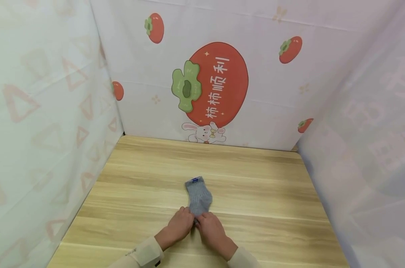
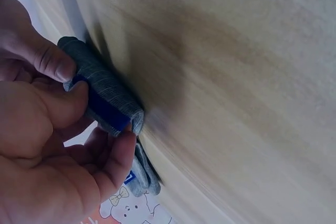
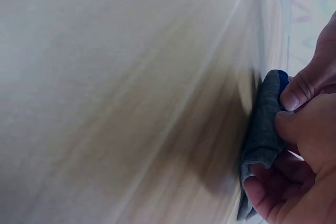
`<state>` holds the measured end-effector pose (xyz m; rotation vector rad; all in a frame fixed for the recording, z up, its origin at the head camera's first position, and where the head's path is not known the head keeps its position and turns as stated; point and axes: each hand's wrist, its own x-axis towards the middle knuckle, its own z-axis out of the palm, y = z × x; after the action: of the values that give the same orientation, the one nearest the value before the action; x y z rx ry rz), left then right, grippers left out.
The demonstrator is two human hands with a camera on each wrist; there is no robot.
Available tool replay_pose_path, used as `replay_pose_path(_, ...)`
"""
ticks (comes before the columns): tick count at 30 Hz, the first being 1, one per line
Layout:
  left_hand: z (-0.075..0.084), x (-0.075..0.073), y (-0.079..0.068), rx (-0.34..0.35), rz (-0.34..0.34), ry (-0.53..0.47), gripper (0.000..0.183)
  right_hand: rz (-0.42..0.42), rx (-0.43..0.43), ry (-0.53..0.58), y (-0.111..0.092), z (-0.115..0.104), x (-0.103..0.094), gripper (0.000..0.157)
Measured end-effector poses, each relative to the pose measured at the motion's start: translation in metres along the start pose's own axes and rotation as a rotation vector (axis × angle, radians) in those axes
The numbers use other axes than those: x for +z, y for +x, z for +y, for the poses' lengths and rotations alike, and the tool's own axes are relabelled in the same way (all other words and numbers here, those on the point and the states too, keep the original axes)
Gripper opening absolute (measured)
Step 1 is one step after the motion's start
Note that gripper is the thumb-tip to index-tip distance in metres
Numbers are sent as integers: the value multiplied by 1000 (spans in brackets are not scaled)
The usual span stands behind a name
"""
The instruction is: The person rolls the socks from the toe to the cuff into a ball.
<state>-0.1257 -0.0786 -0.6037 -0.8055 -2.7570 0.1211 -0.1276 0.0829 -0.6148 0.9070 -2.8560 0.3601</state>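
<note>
A grey ribbed sock lies flat on the wooden table, its cuff with a small blue label pointing away from me. At its near end my left hand and right hand meet, side by side, both pinching the fabric. In the left wrist view that end is a folded or rolled edge with a dark blue patch, held between thumb and fingers of the left hand. From the right wrist view, the right thumb and fingers grip the other side of the rolled sock. The fingers partly hide the near end.
The wood-grain table stretches around the sock on all sides. White printed cloth walls enclose it at left, right and back, the back cloth showing persimmons and a rabbit.
</note>
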Motion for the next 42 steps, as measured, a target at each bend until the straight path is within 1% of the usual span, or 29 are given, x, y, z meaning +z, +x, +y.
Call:
replay_pose_path(4,1,0,1,-4,-6,-34,17,8,11,-2,0,0,2,12)
replay_pose_path(8,2,0,3,-33,4,-115,17,3,15,-28,-1,0,3,12)
replay_pose_path(10,3,2,3,-53,11,-152,19,1,20,-30,-1,0,2,10)
replay_pose_path(13,4,4,5,-75,2,-180,21,4,50,34,-2,0,1,6)
replay_pose_path(17,5,4,6,-94,-39,-195,19,6,99,145,-3,1,1,8)
replay_pose_path(20,5,5,7,-110,-54,-204,17,9,108,171,-3,2,3,10)
replay_pose_path(23,3,7,8,-125,-59,-192,14,14,113,157,-2,4,6,12)
replay_pose_path(26,2,11,9,-144,-48,-182,13,33,120,127,1,6,10,13)
replay_pose_path(29,2,14,10,-168,-11,-203,14,85,103,77,5,8,13,17)
replay_pose_path(33,1,15,10,-184,62,-239,16,165,53,-13,11,11,15,21)
replay_pose_path(36,1,15,8,-182,111,-244,15,185,31,-58,15,13,14,20)
replay_pose_path(38,1,14,7,-173,128,-236,14,186,20,-73,16,13,13,16)
replay_pose_path(39,1,14,6,-167,125,-233,14,182,15,-78,15,14,13,14)
replay_pose_path(42,1,12,2,-149,75,-251,21,172,7,-81,12,15,12,8)
